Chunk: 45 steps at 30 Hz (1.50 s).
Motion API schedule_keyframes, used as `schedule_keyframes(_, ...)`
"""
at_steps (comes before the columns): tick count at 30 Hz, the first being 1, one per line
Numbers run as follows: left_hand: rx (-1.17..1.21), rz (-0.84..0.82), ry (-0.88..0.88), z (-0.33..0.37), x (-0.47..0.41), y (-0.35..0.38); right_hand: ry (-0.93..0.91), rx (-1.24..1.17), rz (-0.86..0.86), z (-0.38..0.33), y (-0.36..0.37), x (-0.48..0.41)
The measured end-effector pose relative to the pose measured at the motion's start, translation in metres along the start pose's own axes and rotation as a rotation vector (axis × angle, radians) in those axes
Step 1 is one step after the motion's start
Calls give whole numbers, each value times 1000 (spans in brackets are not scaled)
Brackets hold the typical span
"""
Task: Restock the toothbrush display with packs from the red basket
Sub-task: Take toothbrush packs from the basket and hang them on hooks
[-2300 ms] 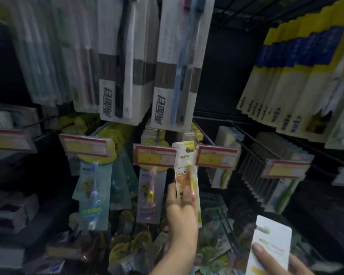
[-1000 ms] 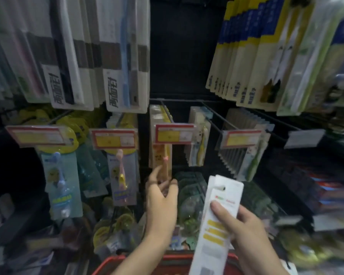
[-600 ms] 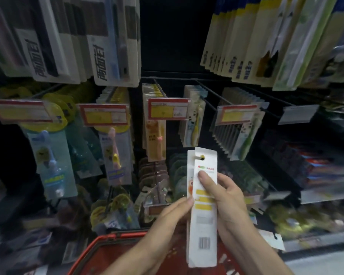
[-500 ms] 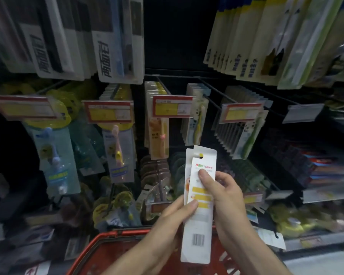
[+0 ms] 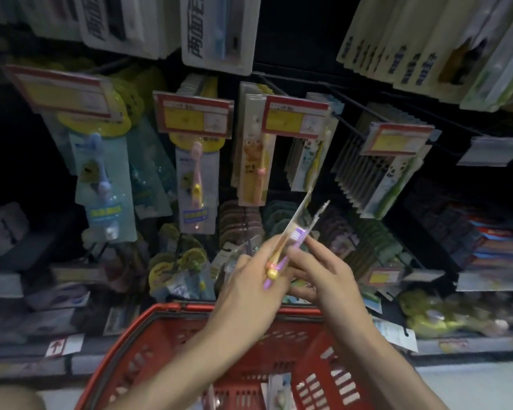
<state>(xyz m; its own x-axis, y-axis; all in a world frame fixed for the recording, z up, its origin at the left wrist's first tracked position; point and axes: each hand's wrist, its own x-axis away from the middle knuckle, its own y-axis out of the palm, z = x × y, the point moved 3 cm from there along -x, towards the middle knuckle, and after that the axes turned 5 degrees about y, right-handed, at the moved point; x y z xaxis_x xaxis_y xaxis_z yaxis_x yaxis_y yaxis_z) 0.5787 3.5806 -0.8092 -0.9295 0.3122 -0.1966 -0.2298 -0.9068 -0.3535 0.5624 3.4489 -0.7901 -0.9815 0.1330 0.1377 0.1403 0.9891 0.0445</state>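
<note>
Both hands meet over the red basket (image 5: 172,329) at centre frame. My left hand (image 5: 249,285) grips the lower end of a toothbrush pack (image 5: 296,229) with a purple and yellow brush. My right hand (image 5: 323,276) touches the same pack from the right, and a second thin pack edge (image 5: 320,214) shows beside it. The packs tilt up and to the right, edge-on. A few packs (image 5: 279,392) lie in the basket's bottom. Above, the display hooks carry an orange-brush pack row (image 5: 253,161) and a panda pack row (image 5: 308,155).
Red and yellow price tags (image 5: 293,116) stick out at the hook ends, in front of the hanging rows. Larger white and yellow packs (image 5: 427,48) hang overhead. Lower shelves (image 5: 486,255) hold boxed goods at right and left. Round packs (image 5: 240,223) hang just behind the hands.
My left hand left the orange pack on its hook and came down to the packs held by my right hand. The packs have turned from flat-on to edge-on and tilted right.
</note>
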Motion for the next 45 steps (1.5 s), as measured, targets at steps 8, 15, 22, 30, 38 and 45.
schedule_keyframes(8, -47, 51, 18, 2, -4, -19, 24, -135, 164, 19, 1, -15)
schedule_keyframes(15, 52, 239, 99, 10, 3, -64, -199, 194, 172, -11, 0, -31)
schedule_keyframes(22, 176, 280, 106, 15, 17, -85, -289, 323, 68, -51, 44, -72)
schedule_keyframes(30, 317, 294, 49, 16, 18, -102, -313, 61, 187, -74, 71, -103)
schedule_keyframes(38, 455, 257, -23, 20, 22, -106, -278, 10, 252, -72, 78, -109)
schedule_keyframes(45, 444, 247, -27, 26, 21, -100, -205, 83, 284, -66, 74, -108)
